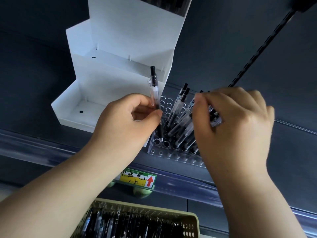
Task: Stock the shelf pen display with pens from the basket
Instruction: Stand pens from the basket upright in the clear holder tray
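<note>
A clear acrylic pen display [164,150] with rows of round holes stands on the dark shelf, and several black pens [178,107] lean in its right half. My left hand [127,121] pinches one clear-barrelled black pen [154,93], held nearly upright with its tip at a hole near the display's front left. My right hand [235,121] is shut on a bunch of pens [214,115] above the display's right side; it is blurred. A beige perforated basket [192,220] full of black pens sits below, at the bottom of the view.
A white stepped organiser [106,78] with empty tiers stands just left of and behind the display. A yellow-green price label [137,178] with a red arrow hangs on the shelf's front rail. A slotted black upright [257,48] runs diagonally at the upper right.
</note>
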Available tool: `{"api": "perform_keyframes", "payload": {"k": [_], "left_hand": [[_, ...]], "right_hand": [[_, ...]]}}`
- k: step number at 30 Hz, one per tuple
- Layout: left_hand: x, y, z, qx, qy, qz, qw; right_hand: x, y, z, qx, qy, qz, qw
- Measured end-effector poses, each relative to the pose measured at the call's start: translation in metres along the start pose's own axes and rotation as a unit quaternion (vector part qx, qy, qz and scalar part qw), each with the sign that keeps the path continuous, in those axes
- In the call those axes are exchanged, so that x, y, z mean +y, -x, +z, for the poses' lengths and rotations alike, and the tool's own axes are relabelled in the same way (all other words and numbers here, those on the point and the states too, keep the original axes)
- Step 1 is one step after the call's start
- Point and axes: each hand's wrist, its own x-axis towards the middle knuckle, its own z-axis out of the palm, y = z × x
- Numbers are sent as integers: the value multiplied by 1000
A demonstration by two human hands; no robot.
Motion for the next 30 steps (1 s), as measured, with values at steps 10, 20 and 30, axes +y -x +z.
{"api": "perform_keyframes", "payload": {"k": [10, 20, 30], "left_hand": [[-2, -3, 0, 6, 16, -4, 1000], [-4, 1, 13, -28, -39, 56, 997], [-10, 3, 23, -69, -289, 135, 945]], "right_hand": [[8, 8, -2, -17, 5, -48, 999], [6, 7, -1, -55, -17, -27, 998], [10, 9, 1, -54, -59, -20, 997]]}}
